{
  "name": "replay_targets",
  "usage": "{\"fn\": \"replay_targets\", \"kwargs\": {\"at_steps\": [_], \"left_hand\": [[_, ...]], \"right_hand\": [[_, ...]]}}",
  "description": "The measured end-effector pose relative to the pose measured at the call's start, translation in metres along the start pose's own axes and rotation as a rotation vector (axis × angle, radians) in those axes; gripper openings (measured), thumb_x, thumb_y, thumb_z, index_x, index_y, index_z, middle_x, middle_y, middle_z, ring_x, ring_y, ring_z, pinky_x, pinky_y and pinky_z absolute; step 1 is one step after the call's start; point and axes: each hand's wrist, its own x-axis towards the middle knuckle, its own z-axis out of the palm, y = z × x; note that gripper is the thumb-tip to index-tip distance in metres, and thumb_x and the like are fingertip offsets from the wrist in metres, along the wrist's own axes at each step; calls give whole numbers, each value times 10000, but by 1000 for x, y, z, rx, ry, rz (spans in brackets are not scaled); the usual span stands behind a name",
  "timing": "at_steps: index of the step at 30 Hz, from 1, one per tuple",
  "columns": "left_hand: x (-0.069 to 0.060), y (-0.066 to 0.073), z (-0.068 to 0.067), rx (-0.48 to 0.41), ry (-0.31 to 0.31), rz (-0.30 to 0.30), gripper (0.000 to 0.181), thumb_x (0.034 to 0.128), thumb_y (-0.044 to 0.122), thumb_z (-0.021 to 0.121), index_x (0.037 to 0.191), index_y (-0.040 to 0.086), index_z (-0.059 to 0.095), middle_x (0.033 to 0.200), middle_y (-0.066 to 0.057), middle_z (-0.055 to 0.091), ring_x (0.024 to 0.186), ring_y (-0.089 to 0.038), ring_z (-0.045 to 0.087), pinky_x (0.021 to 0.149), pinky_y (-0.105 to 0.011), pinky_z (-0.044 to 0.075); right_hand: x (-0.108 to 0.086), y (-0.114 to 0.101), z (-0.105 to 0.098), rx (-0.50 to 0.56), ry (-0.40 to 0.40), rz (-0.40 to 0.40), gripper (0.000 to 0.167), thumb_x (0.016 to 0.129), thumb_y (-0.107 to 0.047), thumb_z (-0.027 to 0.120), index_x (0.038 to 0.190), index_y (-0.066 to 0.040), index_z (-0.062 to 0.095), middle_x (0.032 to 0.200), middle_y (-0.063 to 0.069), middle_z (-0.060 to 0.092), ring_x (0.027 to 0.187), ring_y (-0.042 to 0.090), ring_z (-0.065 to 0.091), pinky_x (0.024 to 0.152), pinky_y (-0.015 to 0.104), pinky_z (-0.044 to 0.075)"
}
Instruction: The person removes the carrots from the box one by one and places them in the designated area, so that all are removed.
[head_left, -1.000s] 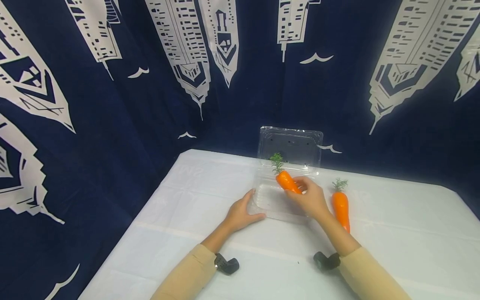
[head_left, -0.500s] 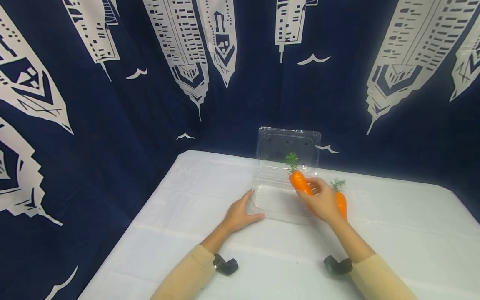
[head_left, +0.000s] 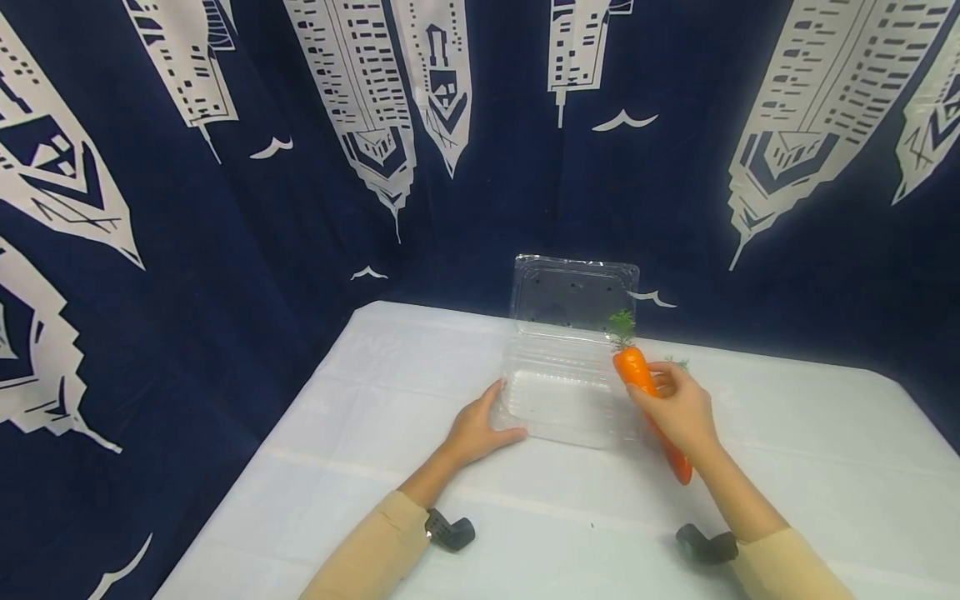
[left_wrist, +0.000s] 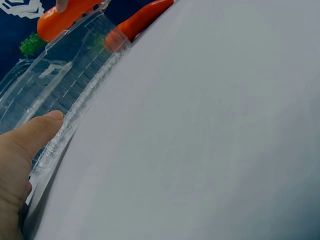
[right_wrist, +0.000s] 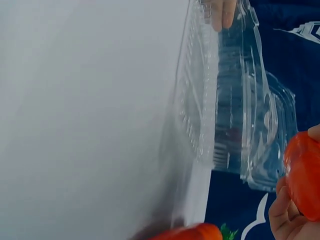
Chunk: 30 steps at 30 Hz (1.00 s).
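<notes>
A clear plastic clamshell box [head_left: 570, 433] stands on the table with its lid [head_left: 573, 292] raised at the back. My left hand [head_left: 472, 429] holds its left front corner; the thumb [left_wrist: 47, 122] lies along the wall in the left wrist view. My right hand [head_left: 678, 408] grips an orange carrot [head_left: 633, 367] with a green top, tilted over the box's right side. A second carrot [left_wrist: 142, 22] lies on the table beside the box in the left wrist view. From the head, my right hand mostly hides it, though its leaves [head_left: 678, 364] show.
A white cloth covers the table [head_left: 360, 400]. Dark blue curtain [head_left: 480, 217] with white building prints hangs right behind it. Black wrist devices [head_left: 450, 531] sit on both forearms at the sleeve ends.
My right hand has moved the held carrot rightward, from over the box's middle to its right edge, now covering most of the second carrot. My left hand has stayed at the box corner.
</notes>
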Motion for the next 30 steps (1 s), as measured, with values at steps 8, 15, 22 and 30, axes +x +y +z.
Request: {"fn": "replay_targets", "kwargs": {"at_steps": [8,15,22,30], "left_hand": [[1,-1,1,-7,2,8,968,785,480,784,1511,41,316,1459,-203,446,1319,-371,445,1077,-498,374],[1,0,1,-12,2,8,975,786,483,781,1509,29,310,1458,-212,444,1317,-376,446,1070,-510,379],[0,1,0,-17,-2,3,975,786,486,781,1514,42,308,1456,-210,446,1315,-378,447,1072,-509,376],[-1,2,0,-8,-3,-10,972,786,484,780,1515,46,309,1458,-213,442,1318,-381,443,1076,-506,373]], "right_hand": [[-5,13,-12,-21,33,15,571,903,-312,682,1316,37,497,1202,298,575,1012,404,577,826,467,507],[-8,23,-22,-31,27,87,626,902,-364,680,1332,40,471,1196,294,559,1014,391,554,754,364,520],[-12,35,-32,-43,26,128,683,913,-435,649,1339,58,443,1186,301,540,981,384,546,655,255,502],[-13,50,-40,-67,62,126,617,913,-360,649,1310,70,457,1158,308,558,963,387,565,606,238,498]]}}
